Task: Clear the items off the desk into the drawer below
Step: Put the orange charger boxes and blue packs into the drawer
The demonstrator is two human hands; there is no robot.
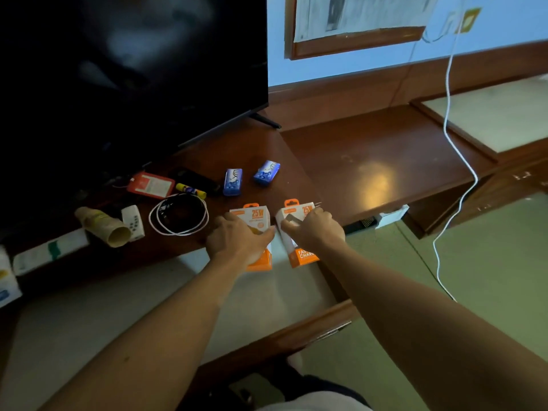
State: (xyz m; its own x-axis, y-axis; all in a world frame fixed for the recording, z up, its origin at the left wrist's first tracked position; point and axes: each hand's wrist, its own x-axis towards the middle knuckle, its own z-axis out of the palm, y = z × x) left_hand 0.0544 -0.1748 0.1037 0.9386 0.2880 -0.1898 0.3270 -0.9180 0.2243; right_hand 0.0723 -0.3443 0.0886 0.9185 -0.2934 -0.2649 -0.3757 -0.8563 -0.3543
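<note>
Both hands, left hand (pixel 237 237) and right hand (pixel 311 229), grip orange charger boxes (pixel 301 256) (one each) at the desk (pixel 370 161) edge.

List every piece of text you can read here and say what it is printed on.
"25W": left charger box, under the left hand.
"25", cut off by the right hand: right charger box.
"FAS… CHAR…", partly covered: same right box, orange bottom.
Red card, blue packs, glue stick: print too blurred to read.

"25W" in orange on the top of the left charger box (pixel 257 216) at the desk's (pixel 385 161) front edge, "25" partly covered on the right charger box (pixel 299 232) beside it, "FAST CHAR" in white on its orange lower end, other print too small to read
</note>
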